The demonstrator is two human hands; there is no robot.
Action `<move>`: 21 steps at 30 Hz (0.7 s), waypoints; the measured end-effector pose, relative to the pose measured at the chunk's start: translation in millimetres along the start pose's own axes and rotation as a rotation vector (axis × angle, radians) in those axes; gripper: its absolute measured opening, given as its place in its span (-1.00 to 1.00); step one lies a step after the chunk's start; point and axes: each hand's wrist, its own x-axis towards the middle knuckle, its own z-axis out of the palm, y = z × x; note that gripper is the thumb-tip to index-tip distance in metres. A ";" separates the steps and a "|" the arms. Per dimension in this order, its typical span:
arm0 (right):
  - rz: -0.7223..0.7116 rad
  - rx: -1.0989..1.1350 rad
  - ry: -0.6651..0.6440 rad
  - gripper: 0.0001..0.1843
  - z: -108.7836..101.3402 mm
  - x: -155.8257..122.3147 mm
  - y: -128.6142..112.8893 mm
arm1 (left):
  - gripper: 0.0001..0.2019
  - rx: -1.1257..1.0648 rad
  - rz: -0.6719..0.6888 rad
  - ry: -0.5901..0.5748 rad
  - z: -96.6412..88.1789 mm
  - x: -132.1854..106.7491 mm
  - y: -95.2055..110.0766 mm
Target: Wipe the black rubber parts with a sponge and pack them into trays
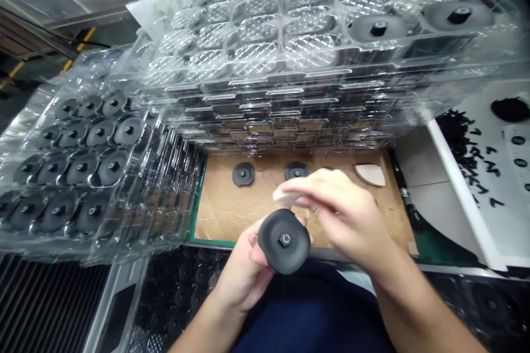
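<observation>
My left hand (246,270) is closed around the edge of a black rounded disc (281,253), which has a raised post at its centre and its dished face turned up. Just above that disc, my right hand (348,209) pinches a small white pad (285,196), blurred by motion; I cannot tell whether it touches the rim. On the cardboard sheet (223,209) beyond my hands lie two similar discs, a left one (243,175) and a right one (296,170) partly covered by my right hand. A pale wedge-shaped pad (370,175) rests farther right.
Tall stacks of clear plastic trays (265,83) rise behind the cardboard. Trays on the left (78,143) hold several black discs. At right, a white panel edge (464,193) borders a white surface with small black pieces (459,138). More discs lie in dark trays (182,287) below.
</observation>
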 end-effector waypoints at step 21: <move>0.027 0.024 -0.102 -0.78 19.5 -10.4 -38.8 | -0.38 -0.080 -0.006 0.143 -2.8 2.1 -0.2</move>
